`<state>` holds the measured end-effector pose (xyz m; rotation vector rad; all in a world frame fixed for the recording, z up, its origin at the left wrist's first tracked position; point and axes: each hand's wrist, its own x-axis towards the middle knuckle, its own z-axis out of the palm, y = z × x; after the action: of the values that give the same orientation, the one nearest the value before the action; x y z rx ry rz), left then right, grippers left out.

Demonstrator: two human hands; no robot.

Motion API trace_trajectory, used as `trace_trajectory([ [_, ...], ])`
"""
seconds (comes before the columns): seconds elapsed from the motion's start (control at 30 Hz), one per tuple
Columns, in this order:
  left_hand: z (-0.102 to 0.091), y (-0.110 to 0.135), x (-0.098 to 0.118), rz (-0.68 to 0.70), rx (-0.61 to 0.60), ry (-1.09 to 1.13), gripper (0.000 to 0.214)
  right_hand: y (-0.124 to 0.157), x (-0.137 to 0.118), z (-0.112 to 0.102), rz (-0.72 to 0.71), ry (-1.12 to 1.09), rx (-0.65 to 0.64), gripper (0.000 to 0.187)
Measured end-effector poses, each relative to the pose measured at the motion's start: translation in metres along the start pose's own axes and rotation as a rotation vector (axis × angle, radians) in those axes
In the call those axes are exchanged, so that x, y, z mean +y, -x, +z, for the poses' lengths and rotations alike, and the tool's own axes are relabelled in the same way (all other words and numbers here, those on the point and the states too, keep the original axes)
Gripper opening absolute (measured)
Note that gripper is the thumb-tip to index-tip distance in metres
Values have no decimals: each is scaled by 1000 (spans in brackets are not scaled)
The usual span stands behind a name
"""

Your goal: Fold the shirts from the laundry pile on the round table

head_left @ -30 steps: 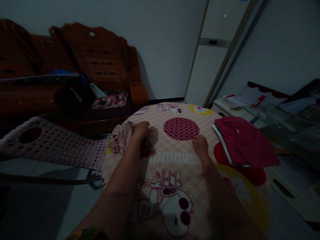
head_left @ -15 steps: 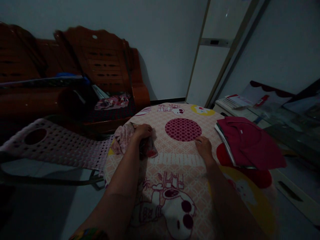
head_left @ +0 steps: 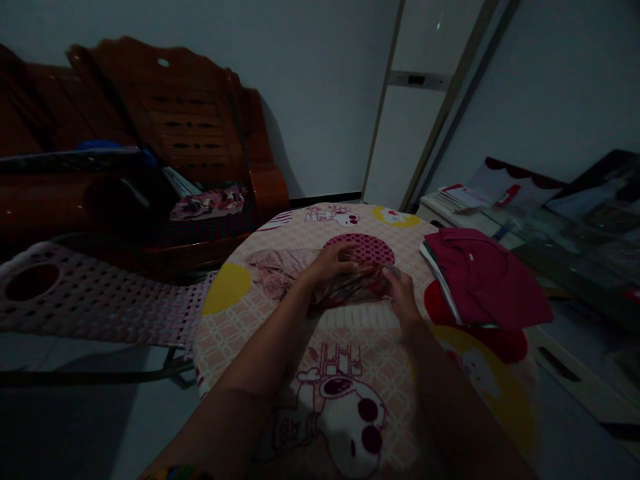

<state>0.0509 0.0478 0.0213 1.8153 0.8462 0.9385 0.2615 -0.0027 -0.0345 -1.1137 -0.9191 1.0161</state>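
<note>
The cloth (head_left: 346, 288) lies crumpled near the middle of the round tabletop (head_left: 225, 353), its long axis running left to right across the person's front, its paler end to the left and its darker, reddish part to the right. Both hands are on it. The left hand (head_left: 333, 262) rests over its middle, fingers reaching forward and to the right with the thumb set apart from them; how firmly that grip has the fabric, I cannot tell. The right hand (head_left: 403, 288) is at the right end, thumb and fingers together on a bit of the edge. So the pale end trails out to the left beyond the left wrist, while the reddish part sits between the two hands, nearly level with both. The far side of the cloth just overlaps the purple disc (head_left: 377, 248) in the printed cover. Toward the person, a broad stretch of print with a cartoon dog (head_left: 350, 413) shows between the forearms. To the right, the folded pile (head_left: 487, 277) is the nearest obstacle, near the right hand but apart from it, and overhanging the tabletop's right edge. To the left, a yellow patch of print (head_left: 227, 288) lies between the pale end and the rim, with the woven chair (head_left: 150, 300) just beyond.
</note>
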Motion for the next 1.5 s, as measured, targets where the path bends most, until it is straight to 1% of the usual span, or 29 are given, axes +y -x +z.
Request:
trace_trajectory([
  [0.07, -15, 4, -2, -28, -121, -251, 56, -7, -1, -10, 6, -127, 87, 29],
  [0.1, -22, 6, -4, -58, -149, -407, 55, -10, -1, -13, 10, -173, 113, 28],
  [0.13, -28, 8, -5, -101, -146, -570, 54, -11, -2, -16, 17, -210, 129, 28],
  [0.2, -38, 11, -6, -201, -96, -838, 54, -13, -3, -19, 27, -265, 145, 28],
  [0.27, -48, 14, -5, -275, -55, -951, 54, -14, -4, -20, 30, -296, 156, 28],
  [0.37, -63, 18, -1, -368, -35, -945, 54, -14, -4, -21, 17, -311, 139, 27],
  [0.47, -77, 22, 2, -474, -16, -940, 47, -14, -4, -22, 4, -322, 124, 25],
  [0.53, -83, 25, 3, -491, 0, -927, 42, -15, -4, -23, 3, -327, 130, 24],
  [0.6, -86, 26, 2, -466, 27, -894, 36, -16, -3, -25, 5, -325, 140, 23],
  [0.67, -85, 26, 0, -413, 79, -833, 31, -17, -2, -26, 4, -326, 170, 22],
  [0.7, -83, 25, -1, -388, 124, -795, 29, -18, -2, -27, 0, -327, 191, 21],
  [0.8, -74, 19, -3, -319, 332, -701, 28, -21, 0, -30, -22, -321, 245, 20],
  [0.83, -71, 16, -2, -293, 378, -686, 27, -21, 0, -31, -32, -313, 257, 20],
  [0.87, -69, 15, -1, -269, 392, -682, 26, -22, 1, -31, -41, -303, 266, 20],
  [0.9, -68, 14, 0, -245, 371, -687, 24, -22, 1, -32, -47, -291, 271, 21],
  [0.93, -68, 14, 1, -225, 324, -700, 24, -22, 1, -32, -51, -278, 273, 21],
  [1.0, -72, 17, 3, -234, 204, -753, 30, -21, 1, -30, -56, -260, 269, 23],
  [1.1, -80, 23, 5, -324, 48, -865, 45, -18, -1, -27, -61, -227, 254, 26],
  [1.17, -82, 25, 4, -380, -36, -913, 45, -17, 0, -25, -70, -169, 237, 28],
  [1.23, -79, 26, 4, -400, -96, -936, 46, -16, 1, -23, -88, -83, 224, 29],
  [1.33, -70, 25, 5, -374, -155, -964, 56, -15, 2, -25, -132, 97, 229, 27],
  [1.4, -68, 25, 5, -333, -177, -953, 62, -15, 0, -27, -183, 288, 266, 24],
  [1.47, -70, 26, 4, -298, -155, -892, 62, -13, -4, -27, -237, 491, 310, 24],
  [1.5, -73, 26, 3, -285, -115, -837, 59, -11, -7, -26, -269, 569, 327, 24],
])
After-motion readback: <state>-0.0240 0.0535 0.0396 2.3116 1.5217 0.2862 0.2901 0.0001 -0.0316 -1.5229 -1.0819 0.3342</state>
